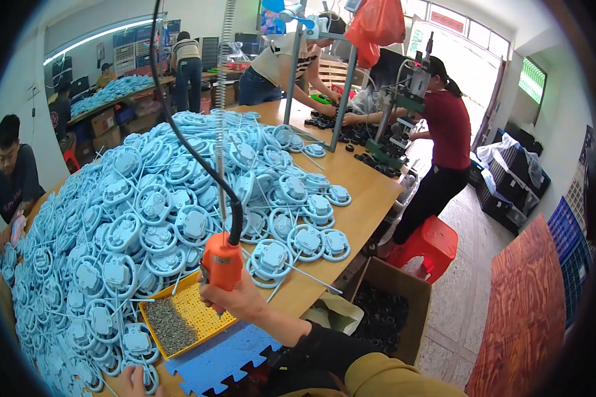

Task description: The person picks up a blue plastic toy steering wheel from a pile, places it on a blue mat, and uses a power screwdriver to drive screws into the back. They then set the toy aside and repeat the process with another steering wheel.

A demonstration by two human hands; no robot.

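Right grip [240, 296] wraps round an orange screwdriver [222, 259] above the yellow tray [212, 309]; left grip [136, 384], at seven o'clock, is cut off, its hold unclear. Blue wheels [155, 205] pile toward eleven o'clock, none beneath the screwdriver; finished ones cannot be distinguished.

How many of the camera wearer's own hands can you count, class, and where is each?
2. The right hand grips the orange screwdriver over the yellow tray; the left hand is at the lower edge, partly cut off. Neither is wholly hidden.
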